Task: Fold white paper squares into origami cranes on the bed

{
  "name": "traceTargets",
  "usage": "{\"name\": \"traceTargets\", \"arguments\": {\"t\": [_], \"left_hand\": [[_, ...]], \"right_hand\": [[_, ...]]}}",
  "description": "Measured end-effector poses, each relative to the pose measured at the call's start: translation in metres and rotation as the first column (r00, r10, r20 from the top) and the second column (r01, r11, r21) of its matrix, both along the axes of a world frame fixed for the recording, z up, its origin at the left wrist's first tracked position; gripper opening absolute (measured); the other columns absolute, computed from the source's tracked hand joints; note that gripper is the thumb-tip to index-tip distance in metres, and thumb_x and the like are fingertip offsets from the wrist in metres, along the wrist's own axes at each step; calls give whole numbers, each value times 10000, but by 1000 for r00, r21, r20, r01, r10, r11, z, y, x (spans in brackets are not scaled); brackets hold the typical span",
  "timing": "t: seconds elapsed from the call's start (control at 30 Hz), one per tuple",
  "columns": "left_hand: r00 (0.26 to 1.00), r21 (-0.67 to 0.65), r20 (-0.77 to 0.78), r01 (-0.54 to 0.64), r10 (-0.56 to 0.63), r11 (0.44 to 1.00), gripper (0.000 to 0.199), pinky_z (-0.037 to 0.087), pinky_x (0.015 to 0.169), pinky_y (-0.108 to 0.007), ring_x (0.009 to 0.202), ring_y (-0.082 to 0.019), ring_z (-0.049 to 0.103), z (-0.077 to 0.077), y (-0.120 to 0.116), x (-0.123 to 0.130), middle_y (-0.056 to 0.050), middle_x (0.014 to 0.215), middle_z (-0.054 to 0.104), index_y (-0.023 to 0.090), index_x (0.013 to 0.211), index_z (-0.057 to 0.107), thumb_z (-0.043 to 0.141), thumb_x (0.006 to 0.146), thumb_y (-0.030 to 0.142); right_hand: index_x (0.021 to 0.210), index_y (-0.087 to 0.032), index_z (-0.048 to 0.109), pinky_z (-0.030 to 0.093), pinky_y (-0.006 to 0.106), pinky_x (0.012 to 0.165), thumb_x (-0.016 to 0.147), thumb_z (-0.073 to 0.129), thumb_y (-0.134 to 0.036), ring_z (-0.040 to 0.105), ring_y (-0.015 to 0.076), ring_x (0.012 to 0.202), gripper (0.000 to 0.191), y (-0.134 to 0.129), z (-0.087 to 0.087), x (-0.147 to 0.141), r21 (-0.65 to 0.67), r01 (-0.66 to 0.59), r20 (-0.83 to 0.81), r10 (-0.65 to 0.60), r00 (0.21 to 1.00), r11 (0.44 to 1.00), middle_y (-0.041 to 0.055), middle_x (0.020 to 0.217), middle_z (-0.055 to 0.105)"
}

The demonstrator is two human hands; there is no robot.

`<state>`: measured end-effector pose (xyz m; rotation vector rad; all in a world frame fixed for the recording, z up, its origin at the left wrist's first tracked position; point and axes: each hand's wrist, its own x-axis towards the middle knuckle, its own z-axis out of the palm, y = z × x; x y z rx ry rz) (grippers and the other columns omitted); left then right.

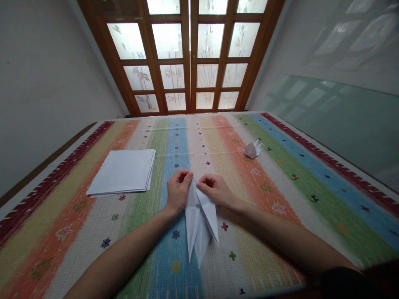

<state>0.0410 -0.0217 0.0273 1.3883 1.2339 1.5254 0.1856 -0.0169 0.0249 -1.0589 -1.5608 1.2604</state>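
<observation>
Folded paper in two-handed pinch
The left hand is pinching its top tip; the right hand is pinching the edge just beside. A striped tablecloth is lying underneath.

A: How do your arms lie?
B: Your left arm slants up from the lower left, your right arm from the lower right, both bare along the forearm.
A: And your hands?
B: They meet near the middle, a narrow gap between them. Your left hand pinches between thumb and forefinger, its other fingers curled.
A: Your right hand?
B: It pinches too, thumb pointing toward your left.
</observation>
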Motion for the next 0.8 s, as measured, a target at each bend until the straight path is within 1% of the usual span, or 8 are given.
{"name": "traceTargets", "arguments": {"t": [0.17, 0.3, 0.37, 0.5, 0.57, 0.67, 0.8], "left_hand": [[999, -27, 19, -29, 29, 999, 203, 382, 537, -214, 568, -111, 490, 0, 0, 0, 25, 623, 538, 176, 730, 576, 598, 808, 362], [997, -45, 37, -63, 65, 997, 264, 343, 490, -203, 520, -96, 447, 0, 2, 0, 41, 595, 490, 178, 742, 552, 598, 817, 426], [997, -39, 44, -68, 69, 997, 276, 342, 491, -203, 524, -96, 451, -1, 3, 0, 41, 600, 493, 178, 745, 553, 604, 813, 441], [997, -67, 74, -24, 29, 997, 283, 338, 485, -208, 512, -96, 445, -3, 4, -1, 41, 599, 515, 173, 794, 598, 616, 799, 455], [999, -71, 50, 12, -8, 997, 276, 360, 512, -217, 534, -105, 467, -3, 5, -1, 28, 607, 547, 165, 768, 621, 630, 787, 440], [1000, -50, -7, 10, -11, 999, 269, 392, 571, -237, 580, -122, 498, -3, 6, -3, 11, 614, 576, 166, 681, 632, 614, 801, 406], [999, -32, -1, -53, 53, 998, 278, 380, 559, -240, 564, -125, 478, -3, 8, -6, 22, 583, 552, 186, 650, 633, 589, 818, 402]], "right_hand": [[644, -173, 595, 355, 225, 490, 703, 655, -363, 464, 96, 533, 208, -2, -1, -1, -24, 10, 16, -9, 1000, 1000, -13, 587, 564], [611, -167, 585, 342, 224, 483, 723, 628, -379, 443, 88, 512, 244, -3, -4, 0, -68, -24, 30, 26, 999, 997, -22, 556, 534], [594, -168, 571, 333, 221, 475, 728, 629, -380, 434, 87, 504, 257, -2, -5, 1, -69, -16, 38, 19, 999, 997, -26, 539, 522], [581, -177, 559, 332, 221, 467, 722, 642, -371, 439, 94, 511, 253, -1, -7, 0, -52, 25, 45, -22, 999, 998, -22, 536, 521], [580, -179, 557, 331, 223, 466, 719, 642, -368, 441, 97, 515, 250, -1, -6, 0, -54, 29, 45, -27, 999, 998, -19, 540, 522], [591, -175, 563, 331, 224, 470, 716, 635, -372, 437, 95, 514, 245, -2, -4, 0, -73, 0, 33, 2, 999, 997, -18, 551, 523], [584, -174, 547, 308, 225, 467, 707, 636, -413, 409, 86, 491, 283, -2, -4, 2, -128, -90, 13, 92, 996, 988, -33, 530, 487]]}}
